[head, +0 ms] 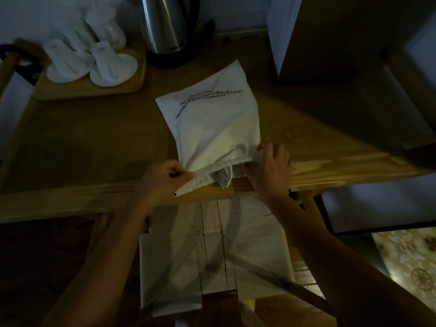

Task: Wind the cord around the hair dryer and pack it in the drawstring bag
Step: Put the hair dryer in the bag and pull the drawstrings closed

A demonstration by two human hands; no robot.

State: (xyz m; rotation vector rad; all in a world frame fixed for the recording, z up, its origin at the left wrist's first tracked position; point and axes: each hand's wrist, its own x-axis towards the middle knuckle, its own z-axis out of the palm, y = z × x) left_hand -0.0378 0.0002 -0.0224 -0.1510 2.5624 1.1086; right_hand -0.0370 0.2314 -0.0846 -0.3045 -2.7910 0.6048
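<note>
Head view: both hands' fingers pinch the drawstring bag [212,123] mouth; print partly reads "profession".

White drawstring bag [212,123] flat on wooden table, bulging, mouth toward near edge

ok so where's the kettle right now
The kettle stands at the table's far edge, top centre of the head view, beyond the drawstring bag and right of the cup tray.
</note>
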